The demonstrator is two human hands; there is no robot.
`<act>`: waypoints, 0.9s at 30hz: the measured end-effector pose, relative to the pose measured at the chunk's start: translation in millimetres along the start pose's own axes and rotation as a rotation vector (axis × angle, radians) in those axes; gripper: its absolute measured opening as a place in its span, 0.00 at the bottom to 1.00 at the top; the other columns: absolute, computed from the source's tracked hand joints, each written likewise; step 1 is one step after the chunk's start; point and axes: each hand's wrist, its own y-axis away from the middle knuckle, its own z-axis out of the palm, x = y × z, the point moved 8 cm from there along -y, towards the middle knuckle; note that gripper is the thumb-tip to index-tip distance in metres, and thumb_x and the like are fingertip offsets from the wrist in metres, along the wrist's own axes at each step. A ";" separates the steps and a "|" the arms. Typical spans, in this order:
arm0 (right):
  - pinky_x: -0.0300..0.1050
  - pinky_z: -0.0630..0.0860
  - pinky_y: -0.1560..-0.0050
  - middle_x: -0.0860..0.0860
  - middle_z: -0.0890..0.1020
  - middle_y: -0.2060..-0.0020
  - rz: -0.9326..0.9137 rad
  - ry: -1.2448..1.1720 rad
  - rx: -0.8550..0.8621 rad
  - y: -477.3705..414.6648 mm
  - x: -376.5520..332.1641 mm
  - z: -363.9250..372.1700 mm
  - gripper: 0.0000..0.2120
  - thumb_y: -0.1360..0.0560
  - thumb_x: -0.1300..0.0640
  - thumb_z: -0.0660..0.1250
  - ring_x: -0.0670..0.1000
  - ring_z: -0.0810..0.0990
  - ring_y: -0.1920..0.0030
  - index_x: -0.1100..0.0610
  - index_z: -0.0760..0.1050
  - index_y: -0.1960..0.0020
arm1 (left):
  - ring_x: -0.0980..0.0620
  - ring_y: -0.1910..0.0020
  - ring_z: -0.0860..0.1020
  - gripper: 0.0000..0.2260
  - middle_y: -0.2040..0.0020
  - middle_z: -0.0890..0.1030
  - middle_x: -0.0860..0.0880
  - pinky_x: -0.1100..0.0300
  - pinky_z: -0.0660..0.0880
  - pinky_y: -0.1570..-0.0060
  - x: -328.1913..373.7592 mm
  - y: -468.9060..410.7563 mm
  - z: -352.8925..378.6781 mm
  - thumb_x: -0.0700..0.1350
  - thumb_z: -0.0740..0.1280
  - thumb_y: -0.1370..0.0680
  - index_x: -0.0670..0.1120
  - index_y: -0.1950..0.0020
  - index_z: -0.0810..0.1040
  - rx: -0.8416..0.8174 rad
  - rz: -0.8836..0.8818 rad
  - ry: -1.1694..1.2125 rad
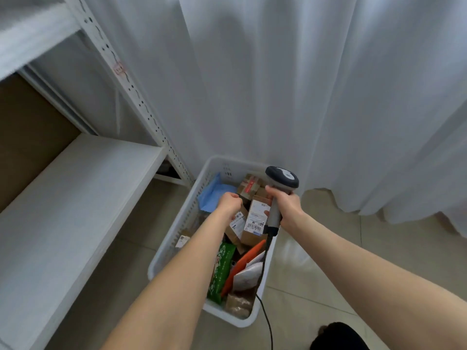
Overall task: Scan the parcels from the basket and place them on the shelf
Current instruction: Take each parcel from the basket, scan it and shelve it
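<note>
Shelf (83,173) left; basket (177,231) right of it, full. Left hand (228,204) curls round a labelled box (238,224) inside the basket; right hand (288,205) grips the scanner (281,176) just above. Step: pickup. Next, likely: lift box, face barcode to scanner.

I count two hands: left hand (228,203) and right hand (286,204). There is one scanner (281,176) in the right fingers, trailing one cable (267,239). One basket (235,322) sits beneath both.

In it I make out three boxes for certain, and more may lie hidden:
- one red-taped box (249,186) just beyond the fingertips
- one tall box (256,215) between the two sets of fingers
- one tilted box (237,224) held by the left fingers

Nearer than the fingers are one green pack (221,269), one orange envelope (242,263) and one white bag (246,276). Left of the left fingers is one blue bag (214,193). Further left stands one shelf (75,178).
</note>
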 end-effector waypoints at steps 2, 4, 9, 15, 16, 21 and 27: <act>0.57 0.80 0.49 0.60 0.83 0.50 0.019 0.009 -0.006 -37.5 23.9 -7.3 0.17 0.29 0.60 0.74 0.60 0.82 0.49 0.60 0.76 0.42 | 0.50 0.54 0.71 0.17 0.43 0.75 0.45 0.58 0.72 0.61 -14.5 -29.4 24.0 0.39 0.60 0.21 0.43 0.32 0.70 0.004 0.004 -0.027; 0.52 0.80 0.56 0.58 0.83 0.54 0.044 0.013 -0.025 -72.2 48.5 -12.6 0.13 0.28 0.60 0.74 0.58 0.83 0.55 0.59 0.76 0.45 | 0.48 0.49 0.70 0.15 0.41 0.74 0.42 0.56 0.71 0.54 -28.6 -56.4 45.9 0.39 0.60 0.21 0.42 0.34 0.71 -0.011 0.011 -0.068; 0.60 0.79 0.45 0.59 0.83 0.49 0.081 0.051 -0.067 -149.4 107.0 -18.7 0.19 0.31 0.57 0.76 0.60 0.82 0.49 0.60 0.76 0.42 | 0.43 0.39 0.75 0.16 0.38 0.77 0.39 0.59 0.70 0.53 -62.0 -112.8 92.0 0.35 0.60 0.22 0.37 0.34 0.72 -0.059 0.024 -0.084; 0.60 0.77 0.41 0.57 0.83 0.46 0.007 0.121 -0.133 -211.2 133.6 -11.5 0.26 0.35 0.54 0.77 0.59 0.81 0.46 0.57 0.75 0.40 | 0.45 0.40 0.76 0.17 0.37 0.77 0.45 0.53 0.73 0.41 -87.2 -185.1 120.4 0.40 0.61 0.22 0.44 0.33 0.71 -0.065 0.049 -0.077; 0.60 0.76 0.41 0.56 0.83 0.46 -0.004 0.144 -0.138 -216.0 134.0 -9.9 0.24 0.35 0.54 0.77 0.59 0.81 0.45 0.57 0.76 0.41 | 0.46 0.42 0.76 0.17 0.37 0.77 0.45 0.52 0.74 0.41 -90.9 -193.2 122.6 0.41 0.61 0.22 0.46 0.33 0.71 -0.058 0.045 -0.082; 0.51 0.80 0.56 0.56 0.84 0.55 0.055 0.118 -0.151 -225.0 137.7 -11.2 0.08 0.28 0.58 0.73 0.56 0.83 0.56 0.57 0.75 0.54 | 0.49 0.55 0.77 0.13 0.47 0.78 0.44 0.57 0.73 0.58 -101.6 -200.3 130.1 0.39 0.59 0.20 0.43 0.36 0.71 -0.028 -0.002 -0.011; 0.58 0.76 0.40 0.54 0.83 0.48 -0.029 0.118 -0.143 -203.4 114.7 4.3 0.21 0.35 0.53 0.77 0.57 0.81 0.46 0.56 0.77 0.44 | 0.46 0.52 0.79 0.15 0.46 0.79 0.45 0.56 0.75 0.56 -88.8 -181.6 73.8 0.46 0.62 0.21 0.42 0.36 0.72 0.192 0.040 0.095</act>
